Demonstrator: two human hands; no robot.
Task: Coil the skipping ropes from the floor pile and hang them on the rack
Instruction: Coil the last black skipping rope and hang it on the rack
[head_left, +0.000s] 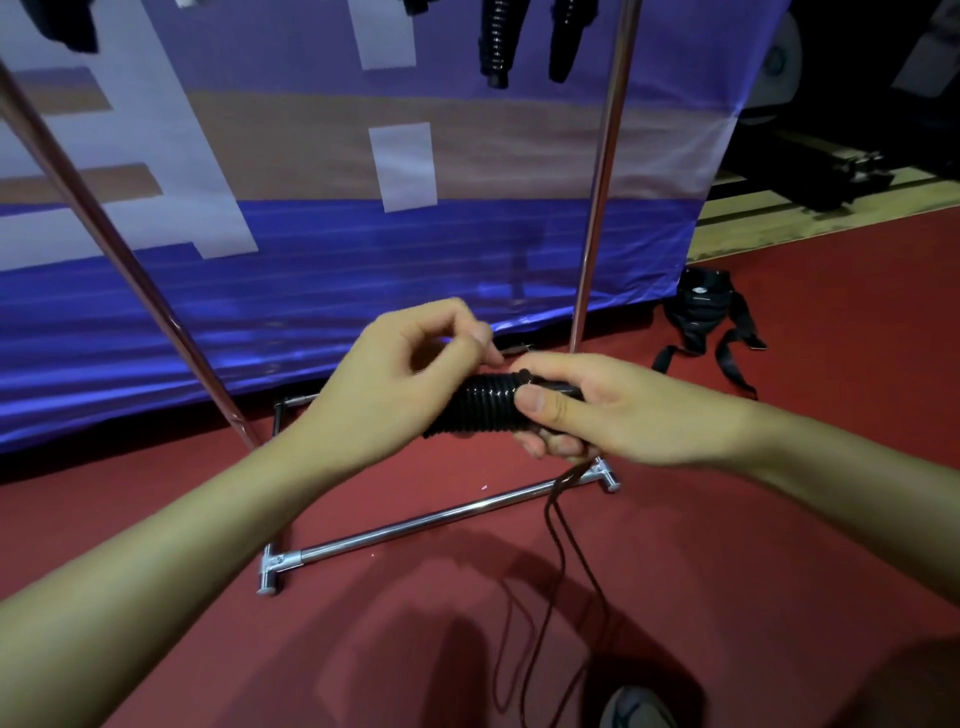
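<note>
I see right hand (597, 410) clamping coiled skipping rope (480, 405) mid-frame; left hand (400, 374) fingers pinched on its cord. Rack (415, 525) behind, wound ropes (524, 36) hanging upper centre.

No legible text or labels

Bare forearms, no sleeves; left hand (395, 384), right hand (597, 410) ungloved; short thumbnail; grey shoe (636, 709).

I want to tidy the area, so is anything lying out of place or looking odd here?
One thing stands out: a black strapped item lies loose on the red floor, right of the rack's upright pole, with straps sprawled. Otherwise, the loose tail of the rope bundle dangles to the floor.
</note>
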